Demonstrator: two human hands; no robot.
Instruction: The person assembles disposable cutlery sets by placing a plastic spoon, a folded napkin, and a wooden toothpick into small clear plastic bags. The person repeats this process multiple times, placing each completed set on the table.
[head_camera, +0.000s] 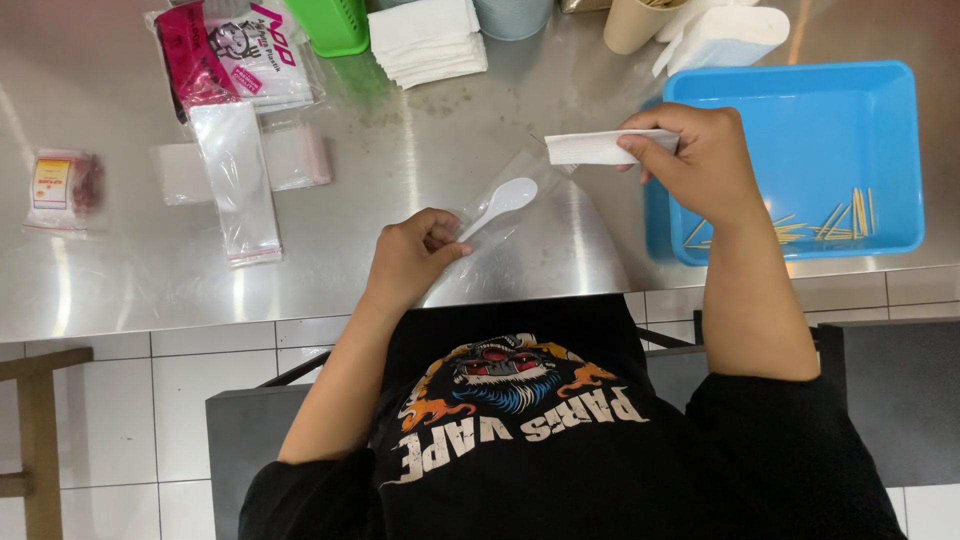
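My left hand (410, 255) grips the handle of a white plastic spoon (503, 200), which lies inside a clear plastic sleeve (505, 250) above the steel counter (420, 150). My right hand (700, 160) holds a folded white napkin (595, 147) a little above and to the right of the spoon's bowl. The napkin's free end points left, close to the open top of the sleeve.
A blue tray (800, 90) with several toothpicks (830, 225) sits at the right. A stack of white napkins (428, 40), a green basket (332, 22), packets and clear sleeves (235, 180) lie at the left and back. A small packet (62, 190) lies far left.
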